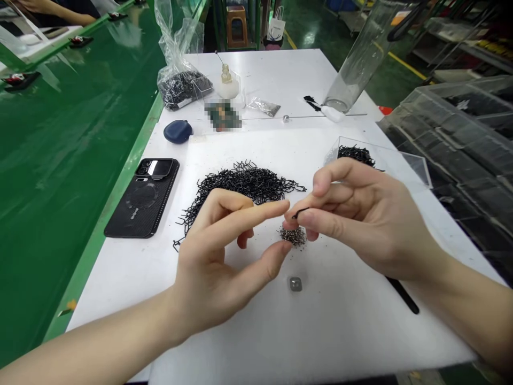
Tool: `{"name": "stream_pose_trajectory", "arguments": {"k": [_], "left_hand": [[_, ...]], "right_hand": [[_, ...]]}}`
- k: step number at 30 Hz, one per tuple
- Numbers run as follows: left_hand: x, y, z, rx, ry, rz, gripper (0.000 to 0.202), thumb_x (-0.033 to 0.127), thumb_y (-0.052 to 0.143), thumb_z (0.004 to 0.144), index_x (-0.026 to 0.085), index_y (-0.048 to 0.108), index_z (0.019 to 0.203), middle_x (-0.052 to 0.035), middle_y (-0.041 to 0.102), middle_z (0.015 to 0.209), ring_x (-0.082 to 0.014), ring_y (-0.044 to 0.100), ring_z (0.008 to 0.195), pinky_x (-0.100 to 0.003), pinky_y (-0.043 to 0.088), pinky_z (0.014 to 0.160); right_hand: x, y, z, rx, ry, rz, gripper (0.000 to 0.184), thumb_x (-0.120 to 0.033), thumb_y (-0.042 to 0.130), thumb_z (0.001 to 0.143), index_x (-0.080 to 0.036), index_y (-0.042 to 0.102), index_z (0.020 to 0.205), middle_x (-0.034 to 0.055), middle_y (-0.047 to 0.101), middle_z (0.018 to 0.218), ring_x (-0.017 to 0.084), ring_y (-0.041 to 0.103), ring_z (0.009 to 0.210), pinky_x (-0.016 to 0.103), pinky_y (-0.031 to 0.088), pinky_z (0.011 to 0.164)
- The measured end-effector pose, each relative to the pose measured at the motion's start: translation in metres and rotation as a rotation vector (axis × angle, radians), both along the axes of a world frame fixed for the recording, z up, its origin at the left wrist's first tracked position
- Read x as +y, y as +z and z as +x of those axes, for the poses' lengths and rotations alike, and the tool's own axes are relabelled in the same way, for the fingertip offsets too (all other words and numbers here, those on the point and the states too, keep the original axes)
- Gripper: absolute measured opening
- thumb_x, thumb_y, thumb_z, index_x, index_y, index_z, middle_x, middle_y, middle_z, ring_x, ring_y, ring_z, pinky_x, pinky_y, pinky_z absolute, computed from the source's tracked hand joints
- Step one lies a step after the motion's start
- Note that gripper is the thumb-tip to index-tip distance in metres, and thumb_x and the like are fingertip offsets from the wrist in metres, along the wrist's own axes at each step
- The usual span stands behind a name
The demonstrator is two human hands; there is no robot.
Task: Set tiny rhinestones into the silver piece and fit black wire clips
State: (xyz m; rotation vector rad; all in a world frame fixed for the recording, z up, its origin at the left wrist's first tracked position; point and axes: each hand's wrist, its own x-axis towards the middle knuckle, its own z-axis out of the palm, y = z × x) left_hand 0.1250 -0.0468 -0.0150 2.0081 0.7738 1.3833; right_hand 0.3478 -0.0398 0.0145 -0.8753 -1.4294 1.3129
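My right hand pinches a short black wire piece between thumb and forefinger. My left hand is raised close by, with forefinger and thumb extended and apart, and I see nothing in it. Just below the fingertips lies a small heap of dark metallic grains. Behind my left hand spreads a large tangled pile of black bent wire pieces on the white table. A small grey square piece sits nearer me. A black rod-like handle emerges from under my right hand.
A clear acrylic tray holds more black wire. Beyond lie a black phone, blue pouch, bagged black pieces, small bottle and glass cylinder. A green workbench runs along the left; clear bins stand right.
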Motion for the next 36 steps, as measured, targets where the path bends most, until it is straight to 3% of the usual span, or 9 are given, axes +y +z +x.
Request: {"name": "stream_pose_trajectory", "arguments": {"k": [9,16,23,31,34,36], "left_hand": [[0.0024,0.0044,0.0002,-0.014,0.094,0.006,0.017,0.011,0.091,0.09,0.015,0.089,0.107,-0.0011,0.065,0.087,-0.0021,0.062,0.079,-0.01,0.056,0.067],[0.0012,0.0057,0.0006,0.017,0.122,0.03,0.018,0.011,0.091,0.089,0.013,0.088,0.107,-0.0025,0.066,0.085,-0.0035,0.062,0.075,-0.012,0.051,0.057],[0.0024,0.0054,-0.0003,0.027,0.106,0.041,0.02,0.01,0.091,0.089,0.015,0.087,0.109,-0.0007,0.067,0.086,-0.0033,0.062,0.073,-0.014,0.053,0.06],[0.0034,0.0057,0.0001,0.025,0.091,0.037,0.016,0.011,0.089,0.092,0.016,0.086,0.107,0.0,0.066,0.085,-0.0026,0.06,0.072,-0.013,0.052,0.059],[0.0043,0.0024,0.0005,0.027,0.08,-0.013,0.02,0.014,0.088,0.093,0.015,0.085,0.113,-0.0014,0.064,0.089,-0.004,0.058,0.073,-0.017,0.053,0.06],[0.0051,0.0006,0.0006,0.035,0.085,-0.066,0.028,0.018,0.087,0.095,0.015,0.083,0.122,-0.0028,0.06,0.095,-0.0056,0.056,0.076,-0.021,0.055,0.062]], "right_hand": [[-0.0001,-0.0031,-0.0027,0.152,0.182,-0.309,0.039,-0.008,0.095,0.085,-0.025,0.063,0.1,-0.0015,0.085,0.087,0.011,0.084,0.077,0.011,0.066,0.077],[0.0013,-0.0052,0.0017,0.192,0.212,-0.453,0.046,-0.009,0.098,0.081,-0.024,0.061,0.103,-0.0002,0.085,0.087,0.013,0.083,0.075,0.014,0.067,0.075],[0.0029,-0.0035,0.0,0.264,0.239,-0.504,0.049,-0.003,0.096,0.08,-0.023,0.057,0.103,-0.0038,0.084,0.084,0.01,0.081,0.073,0.013,0.067,0.077],[0.0019,-0.0052,0.0002,0.254,0.234,-0.454,0.045,-0.002,0.094,0.083,-0.024,0.06,0.102,-0.0048,0.084,0.086,0.007,0.08,0.073,0.012,0.065,0.078],[0.0016,-0.0062,-0.0001,0.142,0.151,-0.314,0.04,-0.01,0.096,0.084,-0.024,0.062,0.1,-0.0018,0.084,0.084,0.012,0.081,0.071,0.015,0.067,0.073],[0.0034,-0.0071,0.001,0.011,0.051,-0.134,0.027,-0.019,0.093,0.09,-0.024,0.07,0.103,0.0017,0.085,0.088,0.016,0.083,0.074,0.018,0.069,0.07]]}}
